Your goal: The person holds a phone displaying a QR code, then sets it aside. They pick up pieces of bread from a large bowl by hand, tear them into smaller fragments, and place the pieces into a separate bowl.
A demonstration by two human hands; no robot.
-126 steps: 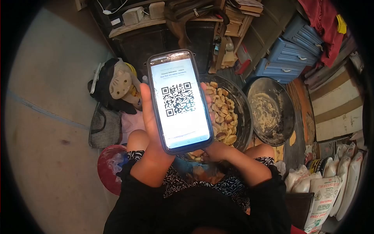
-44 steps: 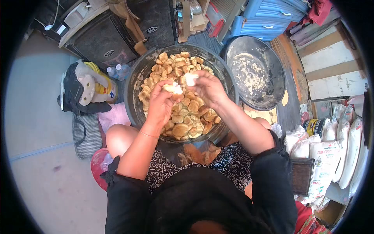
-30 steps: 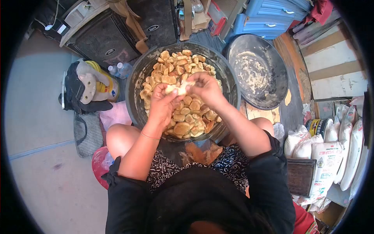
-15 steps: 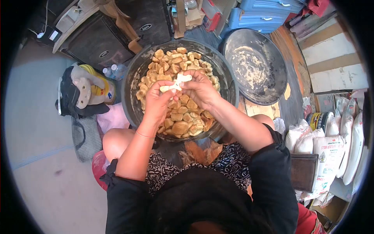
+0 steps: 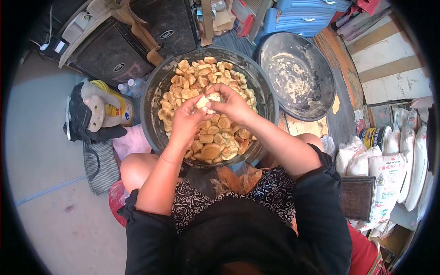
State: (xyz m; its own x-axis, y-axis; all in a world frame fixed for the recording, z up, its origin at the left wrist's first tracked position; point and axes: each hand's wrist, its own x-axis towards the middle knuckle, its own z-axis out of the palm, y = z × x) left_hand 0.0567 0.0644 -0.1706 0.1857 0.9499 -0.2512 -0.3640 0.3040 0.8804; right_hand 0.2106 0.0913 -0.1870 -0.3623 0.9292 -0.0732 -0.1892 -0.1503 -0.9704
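A large black tub [image 5: 151,114] in front of me is filled with golden-brown bread rolls [image 5: 211,152]. Over the heap, my left hand [image 5: 187,120] and my right hand [image 5: 233,106] meet, fingers pinched around a torn piece of bread [image 5: 203,104] whose pale inside shows. My fingers partly hide it, so I cannot tell whether both hands grip one piece or two pieces pressed together.
A black basin [image 5: 293,78] with pale residue stands to the right of the tub. Left are plastic bottles [image 5: 136,87], a yellow container [image 5: 124,110] and a checked bag [image 5: 101,167]. Flour sacks [image 5: 387,183] and blue drawers [image 5: 298,20] sit to the right.
The white bread pieces, held stretched apart before, are now closer together between my fingers. My hands have drawn inward, and the view has shifted slightly.
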